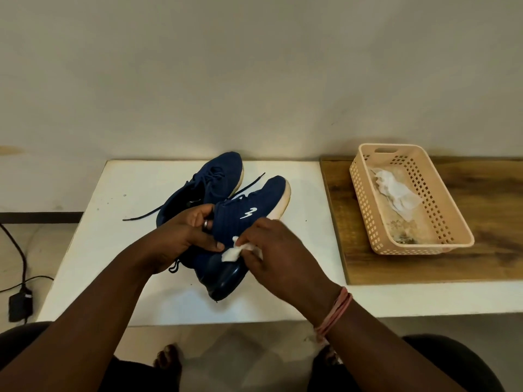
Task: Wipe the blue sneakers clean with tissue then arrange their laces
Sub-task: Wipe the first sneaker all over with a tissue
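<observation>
Two blue sneakers with white soles are on the white table [119, 193]. The nearer sneaker [249, 210] is tilted on its side, heel toward me, with a white logo on its flank. My left hand [186, 236] grips it at the collar, thumb on the heel side. My right hand [277, 247] pinches a small white tissue [232, 253] against the heel area of that sneaker. The other sneaker [212, 179] lies behind it, its dark laces [141, 216] trailing loose over the table to the left.
A beige perforated basket [441, 199] holding used tissues [396, 193] stands on a wooden board [495, 222] to the right. A black cable and adapter [19, 301] lie on the floor at left. My knees and feet show below the table's front edge.
</observation>
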